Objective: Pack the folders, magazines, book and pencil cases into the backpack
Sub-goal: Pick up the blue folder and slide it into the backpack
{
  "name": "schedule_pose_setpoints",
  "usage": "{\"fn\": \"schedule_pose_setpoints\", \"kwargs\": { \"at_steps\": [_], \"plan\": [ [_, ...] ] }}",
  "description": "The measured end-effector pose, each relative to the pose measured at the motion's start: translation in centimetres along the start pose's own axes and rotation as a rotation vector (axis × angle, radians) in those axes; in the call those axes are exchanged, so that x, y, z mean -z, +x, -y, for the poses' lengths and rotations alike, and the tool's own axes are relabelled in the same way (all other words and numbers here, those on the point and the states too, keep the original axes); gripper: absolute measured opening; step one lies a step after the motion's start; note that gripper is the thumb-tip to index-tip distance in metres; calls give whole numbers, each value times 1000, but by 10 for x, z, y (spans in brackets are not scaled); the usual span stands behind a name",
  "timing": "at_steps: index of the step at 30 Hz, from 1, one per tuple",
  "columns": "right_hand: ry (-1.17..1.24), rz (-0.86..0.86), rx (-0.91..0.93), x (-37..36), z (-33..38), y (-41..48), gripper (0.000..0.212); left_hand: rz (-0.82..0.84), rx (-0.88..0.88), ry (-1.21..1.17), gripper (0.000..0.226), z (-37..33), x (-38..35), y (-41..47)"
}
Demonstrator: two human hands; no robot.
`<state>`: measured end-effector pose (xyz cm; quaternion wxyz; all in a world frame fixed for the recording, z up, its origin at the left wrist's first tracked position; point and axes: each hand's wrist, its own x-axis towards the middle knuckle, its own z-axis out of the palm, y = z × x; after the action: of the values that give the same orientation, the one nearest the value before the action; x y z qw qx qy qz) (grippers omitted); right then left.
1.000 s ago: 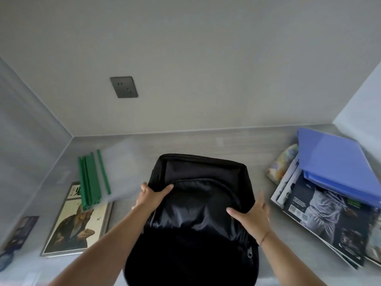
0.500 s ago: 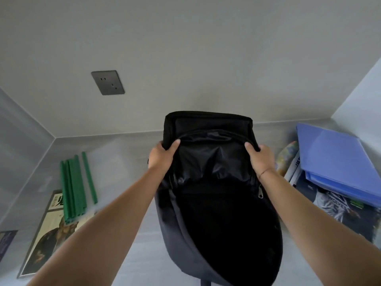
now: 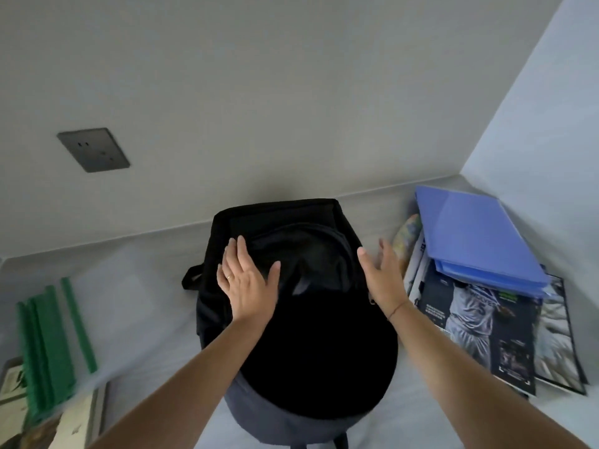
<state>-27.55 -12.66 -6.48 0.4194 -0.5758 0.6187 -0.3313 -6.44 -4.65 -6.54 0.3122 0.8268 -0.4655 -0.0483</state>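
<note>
A black backpack (image 3: 311,345) stands upright in the middle of the grey desk, its back against the wall. My left hand (image 3: 248,285) rests flat on its upper front, fingers straight. Just off the bag's right side, my right hand (image 3: 384,277) hovers with fingers spread, holding nothing. To the right lie blue folders (image 3: 476,241) on top of magazines (image 3: 479,332), with a colourful pencil case (image 3: 406,233) peeking out behind them. At the left lie clear folders with green spines (image 3: 48,338) over a magazine (image 3: 69,426).
The desk (image 3: 136,286) sits in an alcove with walls at the back, left and right. A dark wall socket (image 3: 93,150) is on the back wall, upper left. A strap loop (image 3: 191,277) sticks out on the backpack's left side.
Both hands have let go of the backpack's top rim. The left now lies flat on the front; the right has come off to the side. The bag stands upright at the wall.
</note>
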Motion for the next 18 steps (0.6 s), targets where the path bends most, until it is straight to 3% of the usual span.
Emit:
{"fn": "schedule_pose_setpoints", "kwargs": {
  "at_steps": [2, 6, 9, 12, 14, 18],
  "plan": [
    [58, -51, -6, 22, 2, -1, 40, 22, -131, -73, 65, -33, -8, -6],
    [71, -205, -20, 82, -3, 10, 36, 185, -282, -322, 28, -106, -34, -14],
    [16, -264, -5, 135, -9, 26, 32, 452, -70, -547, 18, -158, -60, -20],
    [-40, -317, -15, 186, -27, 52, 30, 630, 99, -523, 27, -201, -90, -20],
    [-20, -353, -99, 217, -45, 71, 22, 705, 183, -503, 32, -224, -110, -16],
    [-108, -310, -303, 266, -90, 104, 6, 760, 337, -616, 19, -257, -151, -10]
  ]
}}
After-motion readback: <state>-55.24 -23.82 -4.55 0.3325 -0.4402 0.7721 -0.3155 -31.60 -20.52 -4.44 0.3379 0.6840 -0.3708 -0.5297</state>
